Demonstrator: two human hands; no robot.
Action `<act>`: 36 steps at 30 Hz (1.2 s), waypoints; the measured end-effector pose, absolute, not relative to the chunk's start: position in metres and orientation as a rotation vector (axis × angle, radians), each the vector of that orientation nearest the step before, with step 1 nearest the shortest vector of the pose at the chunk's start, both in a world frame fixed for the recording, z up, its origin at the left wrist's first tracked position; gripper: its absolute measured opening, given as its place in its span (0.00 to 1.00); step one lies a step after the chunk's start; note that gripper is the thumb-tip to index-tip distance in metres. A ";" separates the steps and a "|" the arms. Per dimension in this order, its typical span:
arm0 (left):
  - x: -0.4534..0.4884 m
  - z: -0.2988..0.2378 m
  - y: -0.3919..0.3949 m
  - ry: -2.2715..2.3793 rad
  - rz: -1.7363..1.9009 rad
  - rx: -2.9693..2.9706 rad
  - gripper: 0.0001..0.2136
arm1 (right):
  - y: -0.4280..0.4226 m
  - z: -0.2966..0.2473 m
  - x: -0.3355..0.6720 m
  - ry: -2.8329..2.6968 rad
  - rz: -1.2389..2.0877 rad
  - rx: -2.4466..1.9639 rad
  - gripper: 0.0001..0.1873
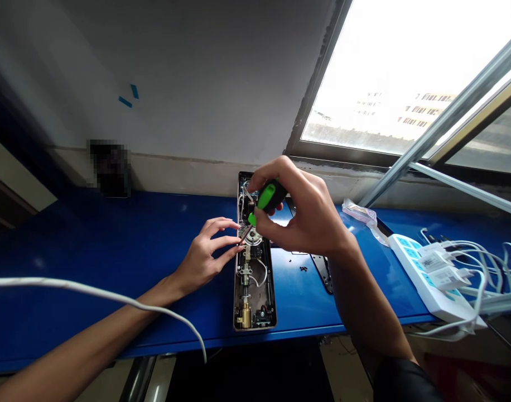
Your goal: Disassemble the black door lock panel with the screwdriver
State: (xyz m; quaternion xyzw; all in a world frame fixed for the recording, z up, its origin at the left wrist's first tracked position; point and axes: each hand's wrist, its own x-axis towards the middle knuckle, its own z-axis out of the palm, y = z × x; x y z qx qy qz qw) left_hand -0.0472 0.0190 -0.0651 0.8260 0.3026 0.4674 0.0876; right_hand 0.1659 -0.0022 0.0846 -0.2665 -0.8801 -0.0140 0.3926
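My right hand (pixel 305 209) is closed around the green and black handle of a screwdriver (pixel 269 196), which slants down to the left. Its thin shaft ends between the thumb and fingertips of my left hand (pixel 205 251). Those fingertips come together at the shaft's tip; whatever they pinch there is too small to make out. Both hands are over a long, narrow lock housing (pixel 255 321), lying with its inside facing up. In it I see a round metal part (pixel 252 235), white wires (pixel 261 273) and a brass cylinder (pixel 245 316). My right hand covers part of its far end.
Small black screws (pixel 303 269) lie on the blue table (pixel 188 209) right of the housing, beside a dark plate (pixel 322 273). Farther right are a plastic bag (pixel 360 212) and a white power strip (pixel 414 273) with chargers and cables. A white cable (pixel 113 301) crosses above my left forearm.
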 end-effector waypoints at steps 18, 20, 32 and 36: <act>0.068 0.003 0.053 0.467 0.159 2.938 0.08 | 0.002 0.115 0.270 -2.560 0.080 -1.320 0.13; 0.085 -0.001 0.056 0.489 0.013 2.950 0.10 | -0.001 0.116 0.278 -2.534 0.082 -1.332 0.13; 0.114 -0.017 0.068 0.442 -0.170 2.924 0.10 | -0.015 0.127 0.292 -2.512 0.103 -1.383 0.13; 0.112 -0.016 0.067 0.439 -0.183 2.916 0.10 | -0.016 0.127 0.293 -2.507 0.079 -1.365 0.13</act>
